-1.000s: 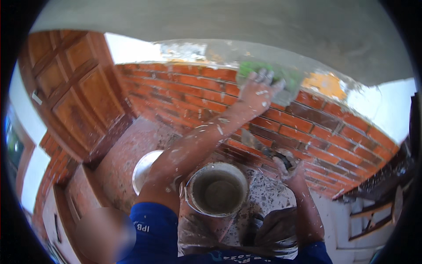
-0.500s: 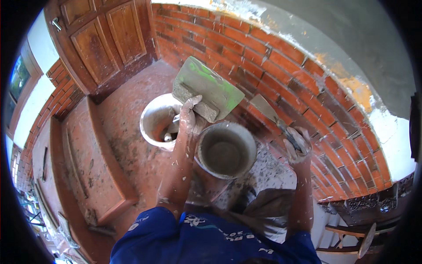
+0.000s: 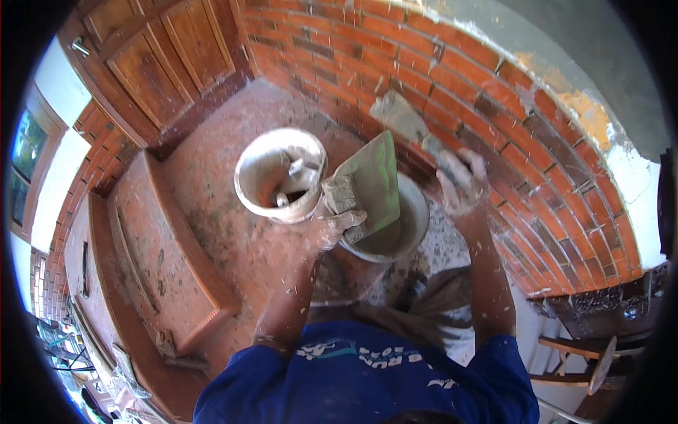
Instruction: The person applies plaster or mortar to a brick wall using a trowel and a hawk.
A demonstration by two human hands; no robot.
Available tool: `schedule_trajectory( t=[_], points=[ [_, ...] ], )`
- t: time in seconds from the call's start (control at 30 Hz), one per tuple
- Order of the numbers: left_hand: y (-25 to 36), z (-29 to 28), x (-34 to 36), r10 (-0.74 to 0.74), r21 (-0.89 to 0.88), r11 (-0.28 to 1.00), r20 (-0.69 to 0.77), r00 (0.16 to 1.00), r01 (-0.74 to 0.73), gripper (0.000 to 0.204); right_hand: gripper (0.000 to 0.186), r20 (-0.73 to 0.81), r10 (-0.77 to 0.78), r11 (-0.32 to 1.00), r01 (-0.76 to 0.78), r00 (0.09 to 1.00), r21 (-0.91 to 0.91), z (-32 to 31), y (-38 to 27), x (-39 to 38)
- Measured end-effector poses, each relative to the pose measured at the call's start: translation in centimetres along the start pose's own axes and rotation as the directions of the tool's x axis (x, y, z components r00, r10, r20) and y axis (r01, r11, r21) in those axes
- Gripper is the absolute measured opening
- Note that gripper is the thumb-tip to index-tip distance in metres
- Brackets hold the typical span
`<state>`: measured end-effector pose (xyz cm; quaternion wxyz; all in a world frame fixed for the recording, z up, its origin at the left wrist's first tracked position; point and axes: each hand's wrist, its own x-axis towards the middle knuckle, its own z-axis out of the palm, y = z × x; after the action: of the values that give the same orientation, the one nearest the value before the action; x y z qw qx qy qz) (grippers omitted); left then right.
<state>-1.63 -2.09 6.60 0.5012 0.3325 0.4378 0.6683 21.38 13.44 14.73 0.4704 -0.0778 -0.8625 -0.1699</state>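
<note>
My left hand is wrapped round the grey, mortar-caked handle of a green plastering float. The float is tilted on edge above a round bucket and hides part of it; grey mortar smears its face. In my right hand is a trowel, gripped by its handle, its mortar-coated blade pointing up and left in front of the brick wall. The blade is apart from the float. Both hands and forearms are spattered with mortar.
Left of the float stands a white bucket with tools inside. A brick wall runs along the right, under grey plaster. Red steps lie to the left, a wooden door behind. Wooden furniture is at the lower right.
The float has swung down and right, turning from nearly flat to on edge over the bucket. My right hand has raised the trowel up and left, closer to the float.
</note>
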Motion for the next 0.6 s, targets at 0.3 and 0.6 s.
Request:
schedule_trajectory(
  t=[0.3, 0.6],
  points=[
    [-5.5, -6.0, -4.9, -0.263, -0.588, 0.805, -0.233, 0.936, 0.080, 0.062, 0.033, 0.183, 0.257, 0.924, -0.297, 0.949, 0.240, 0.7, 2.0, -3.3],
    [-9.6, -6.8, -6.1, -0.424, -0.679, 0.694, -0.119, 0.898, 0.237, 0.067, 0.038, 0.069, 0.253, 0.956, -0.260, 0.965, 0.134, 1.2, 2.0, -3.1]
  ],
)
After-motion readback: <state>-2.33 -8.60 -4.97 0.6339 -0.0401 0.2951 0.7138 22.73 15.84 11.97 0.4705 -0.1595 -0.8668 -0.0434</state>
